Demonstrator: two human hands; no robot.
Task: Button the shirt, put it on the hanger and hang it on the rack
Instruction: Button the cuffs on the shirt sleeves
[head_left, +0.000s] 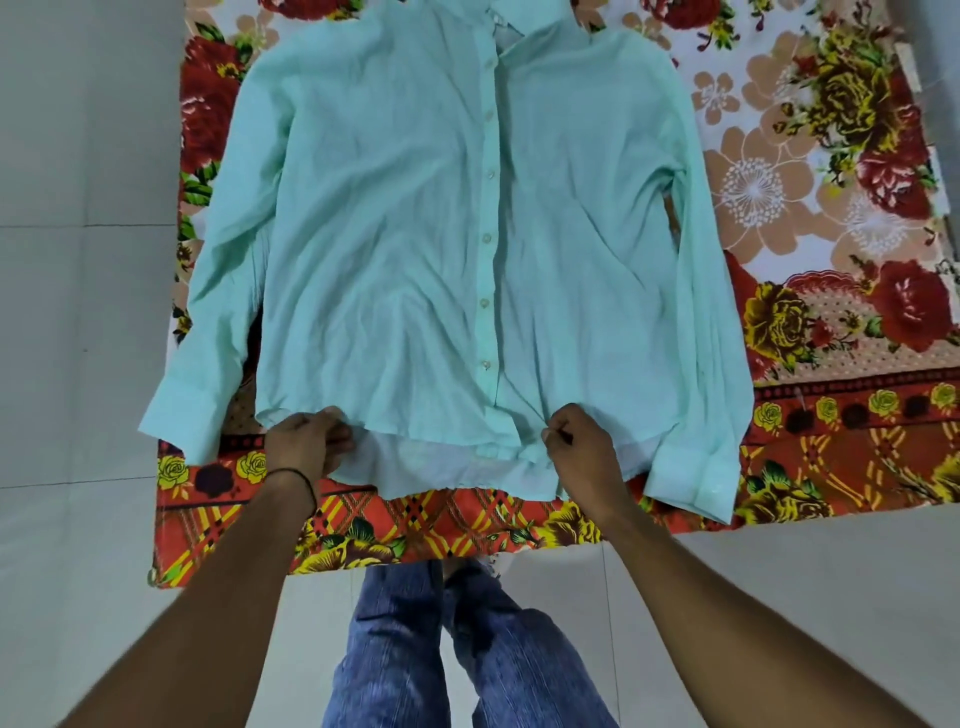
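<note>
- The mint shirt is lying flat, front up, on the flowered cloth, its buttons running down the closed front.
- The left hand is pinching the bottom hem with curled fingers.
- The right hand is pinching the hem beside the button strip, fingers curled tight.

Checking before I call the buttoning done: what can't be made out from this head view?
- The collar of the shirt: cut off by the top edge, so any collar button is unseen.
- The placket near the hem: folds hide any further button.
- Fingertips of left hand and right hand: curled into the hem.
- The hanger and rack: outside the head view.
</note>
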